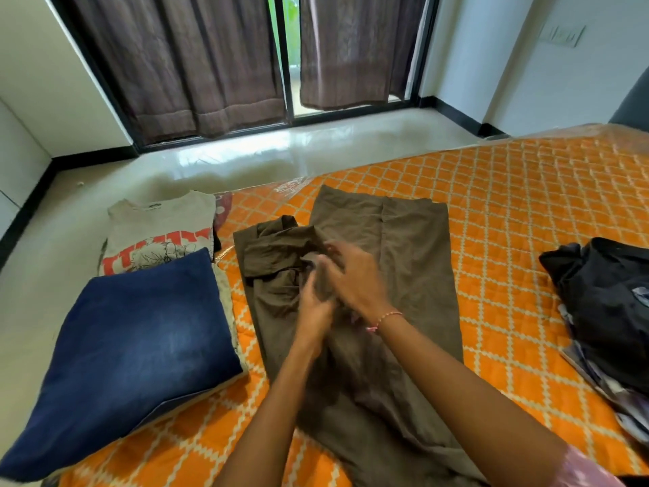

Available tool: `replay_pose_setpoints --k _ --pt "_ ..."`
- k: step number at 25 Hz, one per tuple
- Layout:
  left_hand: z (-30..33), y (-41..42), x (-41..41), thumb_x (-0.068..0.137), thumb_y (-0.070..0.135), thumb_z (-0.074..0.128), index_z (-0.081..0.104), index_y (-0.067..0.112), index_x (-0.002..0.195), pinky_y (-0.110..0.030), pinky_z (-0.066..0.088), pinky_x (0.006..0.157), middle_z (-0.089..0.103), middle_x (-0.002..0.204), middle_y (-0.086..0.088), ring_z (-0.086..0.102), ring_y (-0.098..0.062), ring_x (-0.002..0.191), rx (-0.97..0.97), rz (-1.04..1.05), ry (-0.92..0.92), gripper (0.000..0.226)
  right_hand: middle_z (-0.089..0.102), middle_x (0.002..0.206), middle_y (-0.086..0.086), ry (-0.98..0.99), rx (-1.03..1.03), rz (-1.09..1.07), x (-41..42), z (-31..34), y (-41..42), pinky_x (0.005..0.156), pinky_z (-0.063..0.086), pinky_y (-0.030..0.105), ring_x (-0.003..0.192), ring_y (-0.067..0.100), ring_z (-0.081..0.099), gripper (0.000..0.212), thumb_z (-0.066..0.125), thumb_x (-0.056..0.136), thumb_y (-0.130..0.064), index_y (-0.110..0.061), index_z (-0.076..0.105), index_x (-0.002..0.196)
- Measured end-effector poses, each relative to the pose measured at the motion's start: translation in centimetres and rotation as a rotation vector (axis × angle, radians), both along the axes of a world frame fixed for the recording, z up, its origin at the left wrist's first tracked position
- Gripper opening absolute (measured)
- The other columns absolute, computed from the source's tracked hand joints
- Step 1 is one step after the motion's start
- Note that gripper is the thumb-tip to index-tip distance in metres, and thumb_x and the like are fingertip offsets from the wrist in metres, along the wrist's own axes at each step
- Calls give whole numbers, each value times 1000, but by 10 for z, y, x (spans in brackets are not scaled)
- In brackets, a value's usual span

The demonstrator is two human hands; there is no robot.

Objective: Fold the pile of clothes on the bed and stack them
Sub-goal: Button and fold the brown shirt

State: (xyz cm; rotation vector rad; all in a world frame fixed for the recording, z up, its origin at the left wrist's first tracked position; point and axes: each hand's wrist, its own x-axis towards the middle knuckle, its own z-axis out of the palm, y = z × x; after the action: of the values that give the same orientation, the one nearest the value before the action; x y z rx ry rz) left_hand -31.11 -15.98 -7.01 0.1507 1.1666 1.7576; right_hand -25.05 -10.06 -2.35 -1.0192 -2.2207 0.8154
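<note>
we gripped the bunched waist of the brown trousers with our left hand and right hand, seemingly to straighten it for folding.

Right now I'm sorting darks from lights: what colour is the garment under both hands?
Olive brown garment, plain, seen in the head view.

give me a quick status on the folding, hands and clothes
Both hands, left and right, gripping bunched fabric mid brown garment, still unfolded. Folded jeans on printed shirt at left. Dark pile waiting at right. Nothing in the way.
</note>
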Motion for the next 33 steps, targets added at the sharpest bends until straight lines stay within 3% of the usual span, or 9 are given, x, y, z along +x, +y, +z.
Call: replay_pose_setpoints --k 5,9,13,16,20,23,26,28,33 --pt "-40 -20 -4 95 -12 30 58 -2 102 -14 50 45 67 67 -4 63 -7 51 -323 3 84 31 48 138 15 -831 -39 120 -41 -65 4 110 26 48 130 30 42 60 51 89 -44 -7 40 136" --pt "-51 -14 -37 100 2 28 48 -4 126 -21 55 57 60 108 -19 62 -26 92 -342 97 -120 33 47 138 16 -824 157 20 -52 -93 19 100 38 42 125 30 47 60 44 96 -23 -1 21 146" --pt "-49 3 -50 102 8 30 41 -7 134 -29 52 75 58 118 -25 54 -36 118 -307 46 -216 37 66 115 16 -469 -64 -209 -60 -86 44 86 48 36 108 33 60 32 44 92 -10 -12 64 118" --pt "-46 33 -71 101 23 40 38 -4 138 -36 43 97 56 125 -22 47 -33 128 -260 117 -321 46 68 111 13 -183 -253 -169 -68 -88 69 91 50 34 106 29 62 32 61 83 -21 -14 68 113" --pt "-43 53 -73 101 21 39 36 3 142 -37 36 105 45 142 -18 44 -32 131 -291 160 -276 44 57 119 13 -598 49 71 -84 -102 78 92 45 37 114 29 52 29 54 91 -23 -8 60 116" --pt "-56 51 -76 101 4 28 44 1 134 -37 35 107 48 137 -21 46 -32 129 -271 164 -314 37 59 102 15 -281 1 5 -90 -88 83 78 42 34 93 26 54 17 48 92 -10 -3 63 93" --pt "-49 78 -88 100 10 32 55 12 94 -33 38 104 59 104 -9 54 -21 105 -176 135 -362 24 63 88 11 327 -639 -83 -80 -54 106 67 41 21 81 16 53 22 41 95 -2 -7 60 83" --pt "-36 113 -95 100 19 39 57 13 92 -31 43 92 59 96 -4 56 -16 97 -85 18 -255 20 68 83 9 705 -1132 -157 -57 -37 127 72 51 25 77 18 62 27 39 99 -10 -6 63 89" --pt "18 212 -90 89 8 59 64 8 95 -27 57 60 68 84 -12 68 -19 67 -30 -287 91 8 73 80 14 871 -1387 -224 19 -38 195 59 60 33 67 25 71 37 34 102 -24 -2 64 98"
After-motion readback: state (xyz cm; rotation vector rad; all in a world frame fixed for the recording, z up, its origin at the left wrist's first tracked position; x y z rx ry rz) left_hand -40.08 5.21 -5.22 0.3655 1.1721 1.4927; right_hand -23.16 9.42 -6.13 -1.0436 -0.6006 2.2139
